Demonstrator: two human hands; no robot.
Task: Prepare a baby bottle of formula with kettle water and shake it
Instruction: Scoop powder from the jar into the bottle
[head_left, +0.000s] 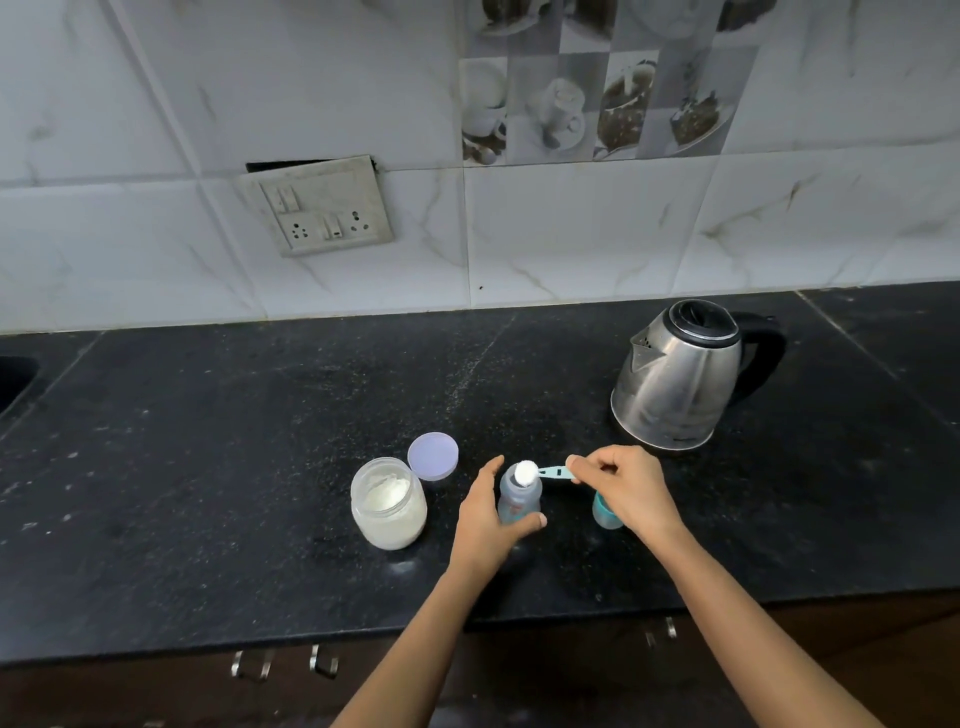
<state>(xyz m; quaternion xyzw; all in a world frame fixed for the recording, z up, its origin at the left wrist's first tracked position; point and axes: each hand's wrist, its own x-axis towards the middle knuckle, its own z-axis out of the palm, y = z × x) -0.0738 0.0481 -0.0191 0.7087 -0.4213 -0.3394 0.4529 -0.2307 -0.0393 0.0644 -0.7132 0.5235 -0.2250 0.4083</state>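
your left hand (485, 512) wraps the baby bottle (518, 500) | right hand (621, 486) pinches the scoop (540, 473), heaped with powder, right over its mouth | formula jar (388, 502) open, just left

The right hand (626, 493) covers most of the teal bottle cap (607, 514). At the worktop's (260, 467) left edge, a dark sink (13, 382) is cut off. The bottle's (517, 501) print is too blurred to read.
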